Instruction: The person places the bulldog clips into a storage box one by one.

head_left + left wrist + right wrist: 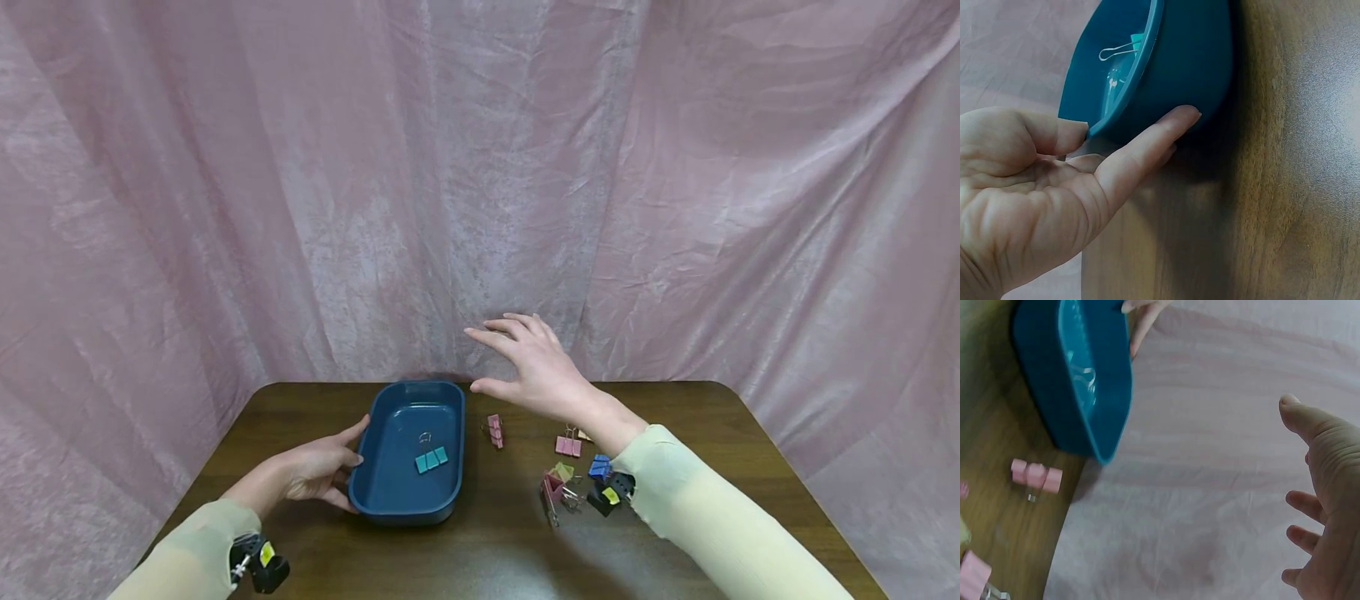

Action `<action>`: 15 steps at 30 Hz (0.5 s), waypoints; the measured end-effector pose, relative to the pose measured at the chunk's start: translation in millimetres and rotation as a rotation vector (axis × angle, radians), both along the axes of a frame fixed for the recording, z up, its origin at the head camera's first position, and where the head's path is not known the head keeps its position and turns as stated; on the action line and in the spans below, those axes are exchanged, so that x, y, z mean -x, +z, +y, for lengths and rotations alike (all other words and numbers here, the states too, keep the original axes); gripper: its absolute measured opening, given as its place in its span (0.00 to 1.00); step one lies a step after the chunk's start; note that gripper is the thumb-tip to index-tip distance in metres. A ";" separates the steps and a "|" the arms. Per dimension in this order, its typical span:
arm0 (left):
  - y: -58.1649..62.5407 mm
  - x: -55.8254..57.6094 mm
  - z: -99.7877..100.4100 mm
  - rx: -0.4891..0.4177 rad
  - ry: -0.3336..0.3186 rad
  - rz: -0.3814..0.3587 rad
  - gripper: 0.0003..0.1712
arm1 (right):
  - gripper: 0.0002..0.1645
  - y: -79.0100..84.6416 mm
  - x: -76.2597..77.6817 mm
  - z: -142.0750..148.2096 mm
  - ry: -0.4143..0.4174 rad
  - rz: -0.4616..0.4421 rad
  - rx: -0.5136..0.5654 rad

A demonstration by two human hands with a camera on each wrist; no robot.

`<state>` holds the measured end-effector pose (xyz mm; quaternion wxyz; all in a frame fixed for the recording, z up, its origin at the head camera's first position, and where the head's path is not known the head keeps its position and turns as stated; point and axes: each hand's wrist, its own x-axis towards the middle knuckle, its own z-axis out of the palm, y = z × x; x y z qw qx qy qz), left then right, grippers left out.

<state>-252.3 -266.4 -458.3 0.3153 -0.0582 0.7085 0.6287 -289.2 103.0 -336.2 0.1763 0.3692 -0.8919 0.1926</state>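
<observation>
My left hand (322, 473) holds a dark blue rectangular tray (408, 515) by its left side. In the left wrist view the thumb (1072, 136) is at the rim while the fingers (1147, 147) lie along the outer wall. Inside the tray lies a teal binder clip (431, 460) with a wire handle up. My right hand (543, 367) hovers in the air, right of the tray's far end, fingers spread and nothing in them. Below it on the table is a pink binder clip (495, 431), beside the tray.
Right of the tray lie more binder clips: a pink one (568, 446), a blue one (599, 467), a yellow one (563, 472), a dark red one (552, 487) and a black one (600, 500). A pink curtain (450, 208) hangs behind the wooden table (480, 558).
</observation>
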 end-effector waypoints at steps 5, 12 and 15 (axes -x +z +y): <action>-0.2 -0.5 -0.2 -0.003 0.004 0.001 0.43 | 0.43 0.9 2.3 24.4 -0.032 0.015 0.008; 0.5 -0.4 -2.0 -0.010 -0.012 0.006 0.43 | 0.43 6.1 2.7 50.5 -0.086 0.014 0.012; 0.3 0.0 -2.8 -0.013 -0.018 0.007 0.43 | 0.44 6.4 3.0 60.3 -0.099 0.008 0.020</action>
